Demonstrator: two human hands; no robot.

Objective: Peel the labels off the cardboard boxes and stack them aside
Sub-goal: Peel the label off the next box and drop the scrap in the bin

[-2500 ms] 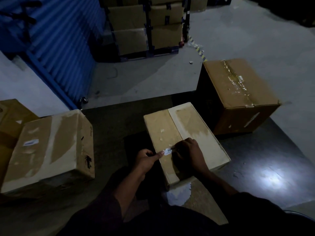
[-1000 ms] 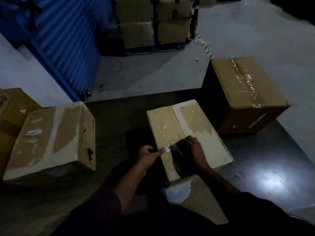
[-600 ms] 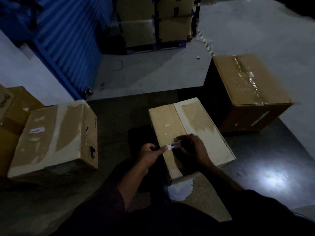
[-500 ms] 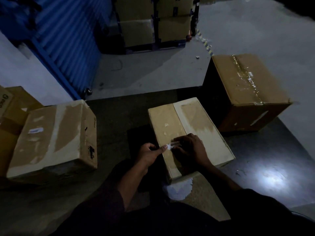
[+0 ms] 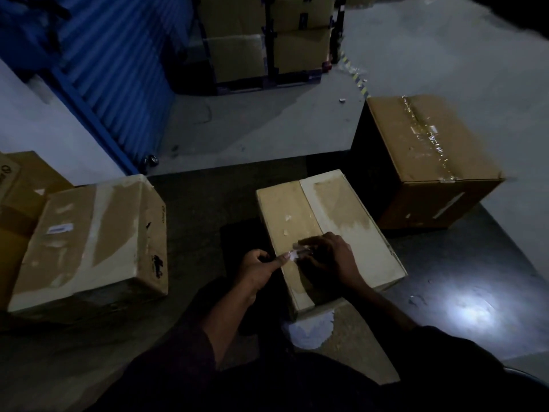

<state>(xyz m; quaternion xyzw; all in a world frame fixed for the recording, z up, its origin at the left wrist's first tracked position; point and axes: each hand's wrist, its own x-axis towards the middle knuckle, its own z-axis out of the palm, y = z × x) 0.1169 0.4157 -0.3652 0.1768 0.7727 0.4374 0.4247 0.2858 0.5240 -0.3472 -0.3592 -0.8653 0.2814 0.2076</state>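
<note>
Progress check, judged only from how things lie: somewhere in the middle, nowhere near done.

The box at the centre of the frame is the one being worked on. Most of its top has already been stripped, going by the big pale torn patches and a few tiny white flecks left behind. One small white label scrap remains near its lower left edge, and that's where both hands are gathered. The scrap is pinched by the left hand, thumb pressed against curled fingers. The right hand is laid over the box top just beside it with fingers bent down onto the scrap, though whether it's actually gripped or only scraped at can't be told in this dim light.

At the left of the frame a second box is seen with similar torn patches, but a small white label is still stuck on its top, so that one probably isn't finished. At the right, a taped brown box looks untouched, with a pale strip on its side face that may be a label too.

A white torn sheet is lying on the floor below the centre box, likely removed material. More cartons are stacked at the upper middle; whether those count can't be said.
</note>
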